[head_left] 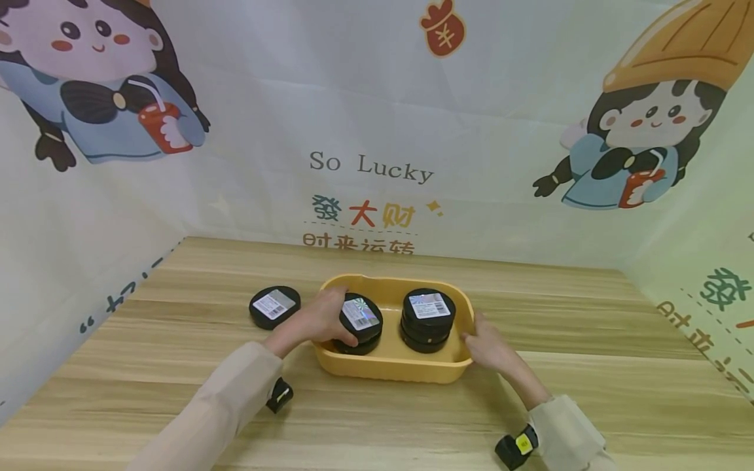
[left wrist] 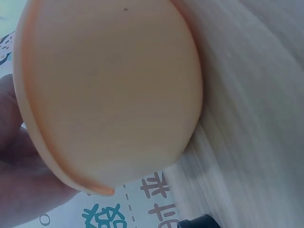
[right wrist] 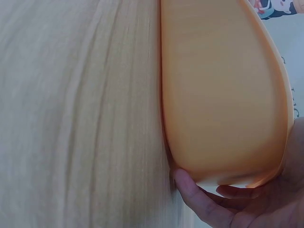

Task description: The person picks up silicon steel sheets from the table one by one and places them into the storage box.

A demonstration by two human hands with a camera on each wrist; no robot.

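Note:
A yellow plastic bin (head_left: 389,371) stands on the wooden table, holding two short stacks of round black tins with white labels. My left hand (head_left: 321,316) reaches over the bin's left rim and grips the top tin of the left stack (head_left: 363,314), thumb at its front side. The right stack (head_left: 429,306) stands untouched in the other half. At the bin's right end, my right hand (head_left: 493,348) holds the wall, with fingers (right wrist: 197,197) round its far corner in the right wrist view. The left wrist view shows mostly the bin's outer wall (left wrist: 114,95), which hides the tins.
One more black tin (head_left: 273,306) lies flat on the table, left of the bin and just beyond the left forearm. Printed fabric walls (head_left: 259,131) enclose the wooden table (head_left: 377,425) at the back and sides.

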